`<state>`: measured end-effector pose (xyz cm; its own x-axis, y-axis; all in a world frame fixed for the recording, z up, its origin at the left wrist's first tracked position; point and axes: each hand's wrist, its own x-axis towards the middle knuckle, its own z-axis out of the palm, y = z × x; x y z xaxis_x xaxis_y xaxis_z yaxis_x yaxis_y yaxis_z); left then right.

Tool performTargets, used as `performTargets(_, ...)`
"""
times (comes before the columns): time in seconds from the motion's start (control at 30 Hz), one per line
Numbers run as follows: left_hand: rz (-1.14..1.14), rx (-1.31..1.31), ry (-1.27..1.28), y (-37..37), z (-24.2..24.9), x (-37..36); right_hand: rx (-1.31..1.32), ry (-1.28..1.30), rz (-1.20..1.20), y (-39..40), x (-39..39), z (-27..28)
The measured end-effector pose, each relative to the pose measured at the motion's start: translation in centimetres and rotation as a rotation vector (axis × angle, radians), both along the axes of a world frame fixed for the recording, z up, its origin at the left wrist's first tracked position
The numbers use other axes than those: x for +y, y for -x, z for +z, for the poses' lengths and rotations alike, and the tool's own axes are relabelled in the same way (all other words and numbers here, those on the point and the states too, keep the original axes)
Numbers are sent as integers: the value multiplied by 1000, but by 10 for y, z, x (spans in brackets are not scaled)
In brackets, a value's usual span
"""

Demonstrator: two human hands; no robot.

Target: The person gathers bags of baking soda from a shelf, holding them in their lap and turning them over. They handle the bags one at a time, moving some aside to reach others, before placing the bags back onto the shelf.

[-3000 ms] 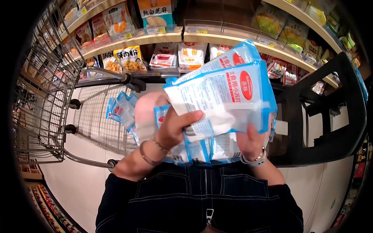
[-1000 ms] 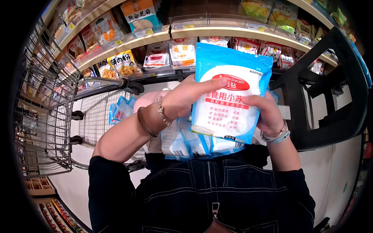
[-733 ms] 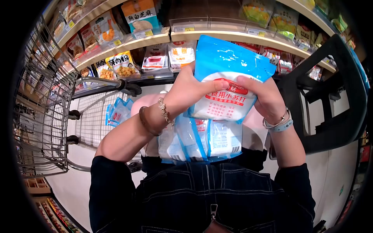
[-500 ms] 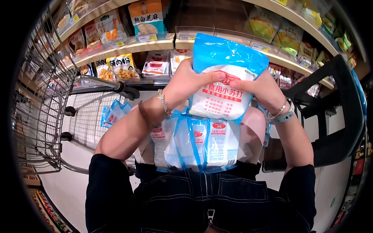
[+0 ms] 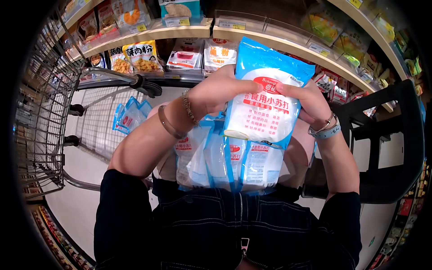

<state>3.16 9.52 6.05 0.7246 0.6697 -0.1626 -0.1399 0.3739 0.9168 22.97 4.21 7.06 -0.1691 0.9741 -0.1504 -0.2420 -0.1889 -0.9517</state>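
Both hands grip a blue-and-white bag of baking soda (image 5: 265,117) by its sides, its red-logo front facing me. My left hand (image 5: 220,90) is closed on the left edge, thumb lying across the front. My right hand (image 5: 308,101) holds the right edge, its thumb pressed near the logo; the other fingers of both hands are hidden behind the bag. Below it, several similar bags (image 5: 193,159) rest on my lap, partly overlapping. More blue-and-white packaging (image 5: 130,116) lies on the floor to the left.
A wire shopping cart (image 5: 42,112) stands on the left, with a caster (image 5: 148,85) near the shelf. At the right is a black plastic frame (image 5: 378,144). Ahead, shelves (image 5: 180,31) carry packaged goods, including a yellow packet (image 5: 141,56).
The held bag has tilted more upright and shifted slightly right, showing more of its front. The shelves sit higher in view. Both hands keep their hold.
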Motion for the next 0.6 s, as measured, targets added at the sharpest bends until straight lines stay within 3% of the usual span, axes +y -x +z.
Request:
performTargets(0.27, -10, -42, -24, 0, 0, -8, -56, -74, -16, -1, -9, 7)
performTargets(0.37, 29, -82, 101, -3, 7, -13, -49, -66, -23, 2, -13, 8)
performTargets(0.6, 173, -77, -162, -9, 1, -17, -95, -197, -106, 14, -19, 13)
